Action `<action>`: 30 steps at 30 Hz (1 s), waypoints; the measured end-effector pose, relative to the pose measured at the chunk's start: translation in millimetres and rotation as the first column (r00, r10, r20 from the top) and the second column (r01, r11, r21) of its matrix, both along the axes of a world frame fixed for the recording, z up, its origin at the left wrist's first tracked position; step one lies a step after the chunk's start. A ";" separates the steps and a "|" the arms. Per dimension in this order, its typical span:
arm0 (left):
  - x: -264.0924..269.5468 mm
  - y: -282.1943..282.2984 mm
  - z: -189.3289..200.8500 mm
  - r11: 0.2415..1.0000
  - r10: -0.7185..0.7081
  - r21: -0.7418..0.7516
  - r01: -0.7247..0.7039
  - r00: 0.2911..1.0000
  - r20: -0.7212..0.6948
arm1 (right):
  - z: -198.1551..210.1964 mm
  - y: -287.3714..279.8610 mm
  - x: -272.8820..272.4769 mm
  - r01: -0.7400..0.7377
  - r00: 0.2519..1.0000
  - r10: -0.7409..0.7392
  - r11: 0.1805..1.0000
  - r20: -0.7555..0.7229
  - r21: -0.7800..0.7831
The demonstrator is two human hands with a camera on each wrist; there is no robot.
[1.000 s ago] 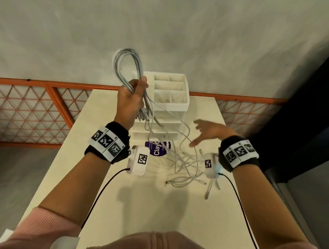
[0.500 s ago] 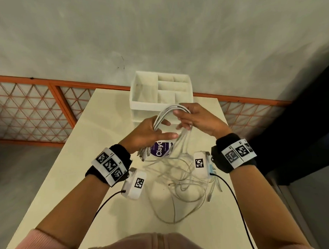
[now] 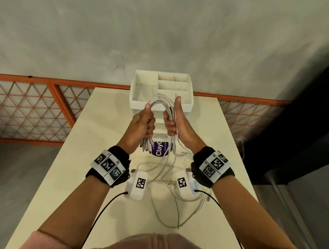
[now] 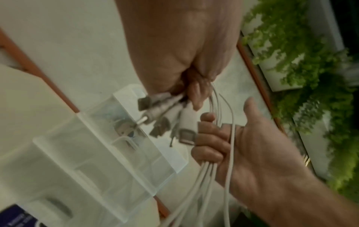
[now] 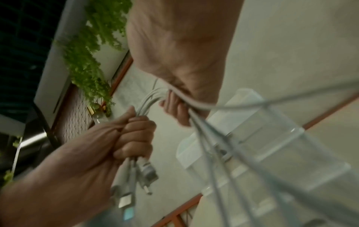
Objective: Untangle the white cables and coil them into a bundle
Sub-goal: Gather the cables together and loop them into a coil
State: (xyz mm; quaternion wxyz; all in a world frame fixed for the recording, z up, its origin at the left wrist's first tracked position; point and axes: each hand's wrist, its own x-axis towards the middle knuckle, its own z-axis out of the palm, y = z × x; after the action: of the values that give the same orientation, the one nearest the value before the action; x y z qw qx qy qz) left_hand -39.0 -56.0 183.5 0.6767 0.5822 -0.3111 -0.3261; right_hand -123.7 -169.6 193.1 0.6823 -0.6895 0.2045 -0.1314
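Observation:
The white cables point(image 3: 159, 98) arch in a tight loop between my two hands, above the table point(image 3: 97, 145). My left hand point(image 3: 147, 121) grips one side of the loop in a fist, and several plug ends point(image 3: 147, 146) hang below it. My right hand point(image 3: 170, 122) curls its fingers round the other side, thumb pointing up. From there loose cable lengths point(image 3: 172, 202) trail down and sprawl over the table. The left wrist view shows the plugs point(image 4: 155, 110) and the right hand point(image 4: 211, 144) round the strands. In the right wrist view the left fist point(image 5: 134, 135) holds the cables point(image 5: 145, 104).
A white compartment organizer point(image 3: 134, 84) stands on clear drawers just behind the hands. A purple-labelled container point(image 3: 160, 152) sits under them. An orange lattice railing point(image 3: 29, 110) runs behind the table. The floor drops away on both sides.
My left hand came down from high up with the cables. My right hand, open a second ago, has closed round the other side of the loop, its thumb now straight.

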 end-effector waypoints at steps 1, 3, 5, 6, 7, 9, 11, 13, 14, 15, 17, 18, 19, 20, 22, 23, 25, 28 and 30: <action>1.2 -0.6 2.2 1.000 0.019 -0.015 -0.019 1.000 -0.005 | 1.2 0.8 1.9 0.057 0.998 -0.056 0.998 0.013 -0.014; 5.8 0.1 8.7 0.998 0.055 -0.038 -0.055 0.998 -0.020 | 0.2 -2.9 3.1 0.071 0.997 -0.070 0.995 0.010 -0.068; 12.5 2.6 14.0 0.996 0.073 -0.053 -0.076 0.996 -0.055 | -3.6 -9.5 1.1 -0.022 1.000 0.021 0.994 -0.012 -0.107; 15.1 3.8 15.6 0.995 0.071 -0.060 -0.075 0.995 -0.077 | -5.9 -13.2 -1.1 -0.085 0.996 0.084 0.993 -0.018 -0.087; 17.1 5.0 16.5 0.995 0.064 -0.065 -0.071 0.993 -0.099 | -8.7 -17.4 -3.1 -0.147 0.989 0.147 0.988 -0.012 -0.036; 19.8 7.2 16.0 0.996 0.052 -0.067 -0.060 0.991 -0.126 | -14.1 -25.2 -7.0 -0.247 0.969 0.246 0.966 0.030 0.071; 21.6 9.1 15.5 0.997 0.050 -0.054 -0.058 0.989 -0.143 | -17.1 -30.2 -10.6 -0.280 0.960 0.277 0.957 0.045 0.080; 23.4 10.5 16.1 0.997 0.071 -0.023 -0.075 0.989 -0.132 | -14.3 -32.2 -13.2 -0.260 0.966 0.260 0.966 0.013 0.010; 23.8 11.1 16.7 0.996 0.085 0.008 -0.085 0.992 -0.093 | -10.5 -31.7 -13.3 -0.243 0.970 0.242 0.969 -0.017 -0.038; 24.4 11.1 17.1 0.995 0.091 0.049 -0.089 0.995 -0.027 | -5.3 -30.6 -12.1 -0.226 0.974 0.223 0.970 -0.046 -0.084; 22.7 9.2 18.2 0.988 0.059 0.133 -0.077 0.989 0.133 | 6.6 -28.3 -8.3 -0.214 0.975 0.204 0.968 -0.085 -0.133; 20.4 8.4 19.1 0.983 0.029 0.169 -0.065 0.977 0.210 | 12.2 -26.7 -6.2 -0.226 0.971 0.212 0.965 -0.107 -0.131; 17.7 8.0 20.3 0.978 -0.008 0.200 -0.051 0.959 0.285 | 17.1 -25.1 -4.3 -0.248 0.963 0.230 0.960 -0.140 -0.128; 15.4 8.0 21.9 0.973 -0.048 0.226 -0.035 0.936 0.348 | 20.6 -24.0 -3.0 -0.272 0.954 0.247 0.952 -0.171 -0.139; 13.0 10.4 26.3 0.961 -0.113 0.275 -0.012 0.895 0.431 | 24.0 -24.3 -2.8 -0.302 0.943 0.268 0.938 -0.199 -0.169; 12.8 12.1 28.8 0.955 -0.139 0.297 -0.003 0.879 0.456 | 25.2 -26.1 -4.0 -0.313 0.939 0.278 0.935 -0.205 -0.167; 13.9 14.6 32.4 0.946 -0.174 0.324 0.011 0.860 0.479 | 27.0 -31.9 -6.2 -0.348 0.925 0.317 0.927 -0.209 -0.137; 17.1 14.4 34.3 0.961 -0.150 0.274 0.025 0.882 0.447 | 28.8 -37.3 -12.0 -0.407 0.900 0.403 0.913 -0.165 0.005; 19.2 12.6 32.0 0.976 -0.135 0.209 0.059 0.919 0.371 | 24.6 -36.8 -17.7 -0.436 0.889 0.438 0.899 -0.134 0.043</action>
State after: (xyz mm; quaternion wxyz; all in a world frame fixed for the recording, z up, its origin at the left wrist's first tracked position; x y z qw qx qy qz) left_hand -19.8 -43.5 215.5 0.5257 0.6817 -0.4326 -0.2680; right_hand -141.5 -206.3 217.6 0.6824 -0.7212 0.0925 0.0751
